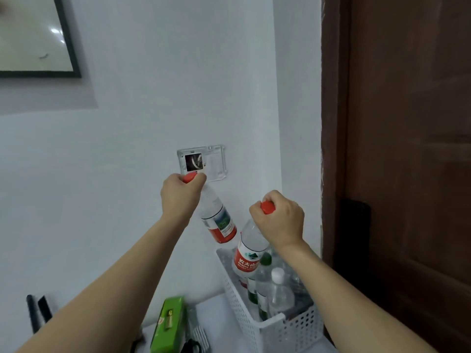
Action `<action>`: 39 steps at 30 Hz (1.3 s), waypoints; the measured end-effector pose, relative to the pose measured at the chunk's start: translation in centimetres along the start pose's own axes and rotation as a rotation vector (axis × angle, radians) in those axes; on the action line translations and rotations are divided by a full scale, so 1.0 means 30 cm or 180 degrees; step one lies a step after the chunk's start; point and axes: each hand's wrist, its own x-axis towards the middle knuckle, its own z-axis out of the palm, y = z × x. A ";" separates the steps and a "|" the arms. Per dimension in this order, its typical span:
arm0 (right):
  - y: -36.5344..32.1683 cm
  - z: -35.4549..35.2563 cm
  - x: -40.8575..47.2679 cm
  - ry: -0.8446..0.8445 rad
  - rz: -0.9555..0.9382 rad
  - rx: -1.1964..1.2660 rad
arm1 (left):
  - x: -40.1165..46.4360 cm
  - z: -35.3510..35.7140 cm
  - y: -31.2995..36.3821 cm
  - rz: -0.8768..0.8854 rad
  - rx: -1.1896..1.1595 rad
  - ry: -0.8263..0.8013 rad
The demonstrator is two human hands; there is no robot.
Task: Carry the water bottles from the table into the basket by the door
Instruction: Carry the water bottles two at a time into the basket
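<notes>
My left hand [179,193] grips the red cap of a clear water bottle [216,220] with a red label; the bottle hangs tilted in front of the wall, above the basket's far left corner. My right hand [280,220] grips the red cap of a second red-labelled bottle [248,253], whose lower end dips into the white perforated basket [288,329]. Several bottles stand inside the basket, one with a white cap [279,291] and some with green labels.
A dark brown door [407,174] stands right of the basket. A white wall with an open socket box [204,163] is behind. A green box [169,324] lies on a white surface left of the basket. A framed picture [33,36] hangs upper left.
</notes>
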 end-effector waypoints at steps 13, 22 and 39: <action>0.170 0.301 -0.144 -0.0293 -0.0173 -0.0394 | 0.187 0.231 -0.331 -0.0264 0.0673 -0.1408; 0.182 0.349 -0.136 -0.1834 -0.0478 -0.1463 | 0.212 0.292 -0.553 -0.0100 0.1292 -0.2310; 0.182 0.325 -0.076 -0.3948 -0.0049 -0.1450 | 0.188 0.306 -0.709 0.0910 0.1830 -0.3149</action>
